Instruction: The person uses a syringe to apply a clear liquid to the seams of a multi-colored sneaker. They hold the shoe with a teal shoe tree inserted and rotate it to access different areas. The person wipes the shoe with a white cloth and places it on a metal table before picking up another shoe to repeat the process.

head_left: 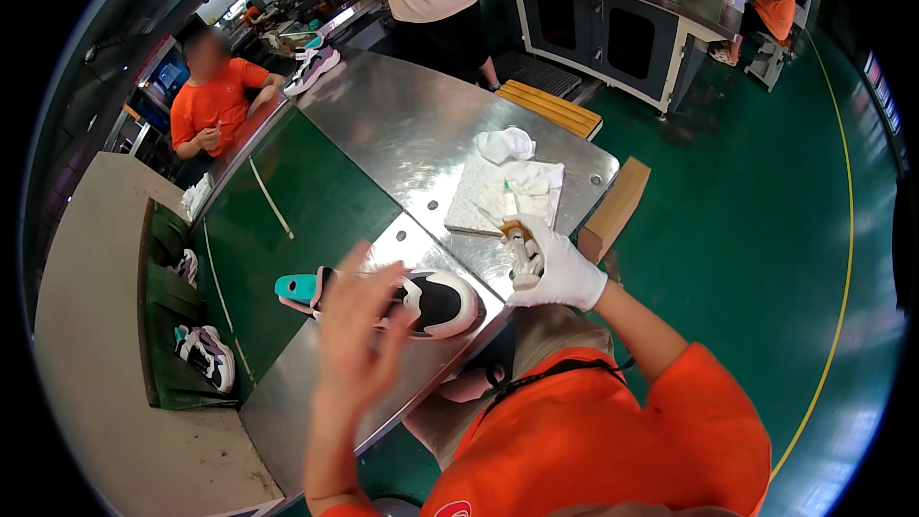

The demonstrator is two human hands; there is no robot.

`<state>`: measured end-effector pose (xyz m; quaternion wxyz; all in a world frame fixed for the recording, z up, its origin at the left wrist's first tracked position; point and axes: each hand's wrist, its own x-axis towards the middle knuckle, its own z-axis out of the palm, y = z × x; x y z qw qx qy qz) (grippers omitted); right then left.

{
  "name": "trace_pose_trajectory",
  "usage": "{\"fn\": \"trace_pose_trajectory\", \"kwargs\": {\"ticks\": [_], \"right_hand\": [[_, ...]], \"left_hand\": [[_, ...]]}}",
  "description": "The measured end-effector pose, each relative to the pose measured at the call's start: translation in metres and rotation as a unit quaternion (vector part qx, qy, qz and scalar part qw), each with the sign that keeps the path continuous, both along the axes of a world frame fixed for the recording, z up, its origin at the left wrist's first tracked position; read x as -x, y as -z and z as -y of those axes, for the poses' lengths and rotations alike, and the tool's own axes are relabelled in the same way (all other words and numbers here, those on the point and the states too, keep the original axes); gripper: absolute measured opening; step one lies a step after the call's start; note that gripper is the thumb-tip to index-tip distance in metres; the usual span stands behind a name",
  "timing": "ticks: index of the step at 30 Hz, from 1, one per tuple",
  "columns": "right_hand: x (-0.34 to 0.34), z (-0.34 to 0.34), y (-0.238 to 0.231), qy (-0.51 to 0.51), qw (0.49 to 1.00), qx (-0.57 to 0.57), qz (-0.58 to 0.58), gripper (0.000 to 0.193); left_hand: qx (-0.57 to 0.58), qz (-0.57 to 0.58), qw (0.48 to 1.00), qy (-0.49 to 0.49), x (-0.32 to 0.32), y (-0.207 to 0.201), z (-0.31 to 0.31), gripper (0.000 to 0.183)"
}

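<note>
A black, white and pink sneaker (436,304) with a teal insole (300,287) at its heel end lies on the metal table in front of me. Over its middle is my bare left hand (359,325), fingers apart and slightly blurred; whether it touches the shoe I cannot tell. My right hand (565,273), in a white glove, is closed round a small object (517,231) with a tan edge, its kind partly hidden by the fingers. Just beyond that hand, white cloths (531,187) lie on a pale slab (464,211), with a small white tube-like thing among them.
A green conveyor belt (297,201) runs at left, carrying sneakers (206,359) near a beige housing (105,258). Another sneaker (313,69) sits at the table's far end. A cardboard box (615,209) stands by the right edge. Co-workers (215,101) are beyond the belt and farther back.
</note>
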<state>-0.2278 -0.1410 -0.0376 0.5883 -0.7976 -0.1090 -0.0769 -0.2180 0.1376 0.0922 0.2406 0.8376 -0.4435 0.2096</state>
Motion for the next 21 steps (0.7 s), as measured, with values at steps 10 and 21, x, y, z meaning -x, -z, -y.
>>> {"fn": "trace_pose_trajectory", "kwargs": {"ticks": [10,21], "right_hand": [[-0.004,0.006,-0.042,-0.056,0.988,-0.015,-0.141,0.099],[-0.013,-0.004,-0.080,-0.140,0.970,0.049,-0.193,0.106]], "left_hand": [[-0.125,-0.126,0.976,-0.127,-0.032,0.002,-0.073,0.074],[-0.063,0.116,0.961,-0.243,0.096,0.076,-0.094,0.022]]}}
